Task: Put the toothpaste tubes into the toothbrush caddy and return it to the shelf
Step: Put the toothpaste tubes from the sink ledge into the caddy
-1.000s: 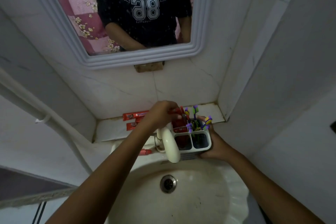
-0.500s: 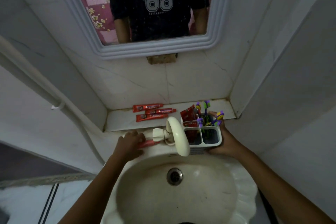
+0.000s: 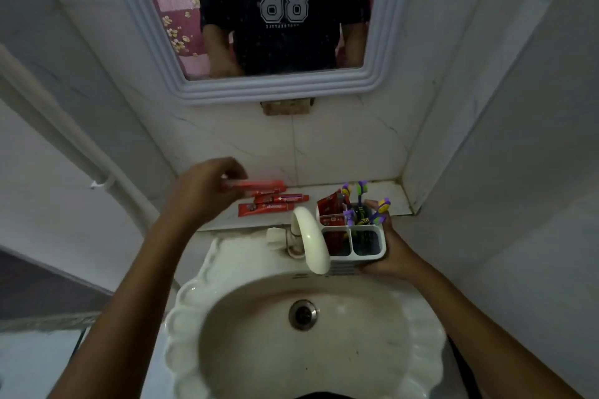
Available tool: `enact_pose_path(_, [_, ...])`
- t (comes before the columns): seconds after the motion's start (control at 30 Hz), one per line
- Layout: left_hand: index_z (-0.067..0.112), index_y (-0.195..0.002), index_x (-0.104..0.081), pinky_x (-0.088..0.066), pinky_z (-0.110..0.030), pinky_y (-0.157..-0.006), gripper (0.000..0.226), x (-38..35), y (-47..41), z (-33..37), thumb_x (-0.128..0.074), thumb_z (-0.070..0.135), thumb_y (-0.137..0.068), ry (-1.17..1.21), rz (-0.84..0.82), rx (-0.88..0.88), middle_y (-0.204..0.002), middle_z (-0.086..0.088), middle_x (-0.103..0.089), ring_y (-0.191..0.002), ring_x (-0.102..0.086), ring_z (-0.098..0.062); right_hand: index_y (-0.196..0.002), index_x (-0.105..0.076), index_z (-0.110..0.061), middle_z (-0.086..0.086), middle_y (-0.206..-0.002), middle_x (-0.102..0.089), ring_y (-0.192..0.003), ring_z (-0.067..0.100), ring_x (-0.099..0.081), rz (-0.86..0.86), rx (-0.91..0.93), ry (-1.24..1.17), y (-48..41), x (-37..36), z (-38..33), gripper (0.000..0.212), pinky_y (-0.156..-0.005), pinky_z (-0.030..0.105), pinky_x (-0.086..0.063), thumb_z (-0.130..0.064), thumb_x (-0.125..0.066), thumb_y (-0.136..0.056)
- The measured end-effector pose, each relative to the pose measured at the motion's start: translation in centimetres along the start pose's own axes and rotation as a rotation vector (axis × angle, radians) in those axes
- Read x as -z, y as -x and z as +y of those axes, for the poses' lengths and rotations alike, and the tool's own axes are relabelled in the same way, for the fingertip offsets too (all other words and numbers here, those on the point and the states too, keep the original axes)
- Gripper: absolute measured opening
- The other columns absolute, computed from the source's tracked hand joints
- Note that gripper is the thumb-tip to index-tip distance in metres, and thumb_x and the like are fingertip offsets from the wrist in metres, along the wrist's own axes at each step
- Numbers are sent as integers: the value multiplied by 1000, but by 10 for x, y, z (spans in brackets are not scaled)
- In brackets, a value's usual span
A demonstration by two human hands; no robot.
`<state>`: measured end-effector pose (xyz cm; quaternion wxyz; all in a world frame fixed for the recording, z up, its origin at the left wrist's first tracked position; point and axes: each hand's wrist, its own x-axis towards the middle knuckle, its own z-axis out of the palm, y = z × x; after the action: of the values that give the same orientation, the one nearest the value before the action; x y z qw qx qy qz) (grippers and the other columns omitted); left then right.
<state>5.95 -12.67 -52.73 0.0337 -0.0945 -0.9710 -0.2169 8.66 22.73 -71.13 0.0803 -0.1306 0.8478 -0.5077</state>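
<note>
At the far left a white pipe (image 3: 64,152) runs down along the tiled wall. Next comes the left hand (image 3: 207,191), raised above the left end of the shelf (image 3: 398,201). Its fingers are closed around the end of one red toothpaste tube (image 3: 259,185), which it holds level, just above the shelf. Under this tube two more red tubes lie flat on the shelf: the middle tube (image 3: 285,198) and, nearer to the sink, the front tube (image 3: 265,209). They lie close beside each other.

In the middle, the cream tap (image 3: 311,240) bends forward over the white sink (image 3: 181,311), and the metal drain (image 3: 303,314) is in the basin. Above, on the wall, hangs a mirror (image 3: 155,39) with a pale frame.

To the right of the tap is the white toothbrush caddy (image 3: 353,254). The right hand (image 3: 389,253) grips it from the right side and from below, with fingers wrapped around its wall, and holds it over the back rim of the sink, in front of the shelf. In its left rear compartment stands a red toothpaste pack (image 3: 329,207). In the right rear compartment stand toothbrushes (image 3: 359,201) with purple and green-yellow handles. The two front compartments look dark; I cannot tell what is inside them.
</note>
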Motion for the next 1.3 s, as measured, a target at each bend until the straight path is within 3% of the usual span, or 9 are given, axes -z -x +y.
enact_pose_path(0.17, [31, -98, -69, -43, -21, -66, 21, 5, -18, 89, -72, 37, -78, -52, -166, -217, -93, 15, -67, -83, -59, -5, -154, -6, -38, 4, -156, -38, -140, 17, -48, -3, 3, -25, 0, 1, 1, 136, -111, 41, -47, -10, -96, -56])
enact_pose_path(0.3, [27, -95, -74, -41, -25, -63, 31, -34, -36, 132, -77, 46, -70, -331, -368, -280, -92, 8, -69, -86, -62, -13, -150, -8, -40, -2, -151, -41, -135, 7, -51, -21, 14, -31, -2, 1, 0, 133, -105, 22, -48, -7, -95, -56])
enact_pose_path(0.47, [14, -103, -67, -45, -31, -66, 36, -82, -38, 146, -77, 32, -73, -591, -492, -298, -85, 1, -59, -87, -63, -22, -154, -9, -33, -7, -150, -41, -135, 5, -50, -20, 23, -50, -3, 2, 4, 135, -105, 22, -48, 6, -95, -57])
enact_pose_path(0.63, [24, -102, -70, -52, -33, -81, 24, -75, -46, 100, -67, 36, -82, -195, -388, -124, -105, 2, -70, -101, -63, -21, -138, -9, -72, -1, -144, -48, -126, -2, -57, -7, 30, -123, -1, -1, -4, 129, -99, 19, -52, -15, -93, -58])
enact_pose_path(0.77, [21, -102, -69, -49, -35, -80, 21, -84, -49, 8, -56, 27, -87, -100, -36, 175, -107, -4, -70, -101, -63, -28, -137, -8, -74, 3, -144, -48, -124, -5, -57, -6, 76, -140, -2, -2, 0, 135, -95, 12, -50, 1, -92, -62])
enact_pose_path(0.87, [21, -111, -67, -51, -37, -84, 27, -113, -38, -52, -58, 27, -86, -183, -91, 269, -116, -11, -68, -106, -62, -32, -144, -7, -63, -3, -145, -46, -126, -8, -54, -6, 74, -107, -1, -1, 4, 139, -98, 12, -49, 10, -91, -62])
enact_pose_path(1.03, [22, -125, -59, -50, -38, -80, 42, -152, -22, -91, -63, 34, -85, -328, -143, 185, -119, -9, -66, -102, -61, -31, -130, -11, -76, -15, -135, -50, -116, -17, -55, -21, 19, -71, 0, 0, 3, 133, -107, 30, -49, 9, -90, -64])
enact_pose_path(1.13, [18, -114, -62, -48, -38, -74, 40, -163, -22, -96, -70, 33, -78, -412, -106, 116, -107, -10, -67, -92, -63, -32, -143, -12, -63, -5, -141, -50, -125, 0, -57, -6, 52, -65, 1, -2, 6, 133, -99, 18, -50, 14, -87, -63])
enact_pose_path(1.3, [13, -87, -64, -51, -37, -62, 18, -162, -27, -99, -73, 23, -74, -595, -120, -48, -74, -10, -68, -65, -63, -30, -150, -8, -47, -30, -140, -51, -132, 3, -54, -22, 21, -52, 1, -1, 4, 130, -103, 17, -48, 4, -90, -63])
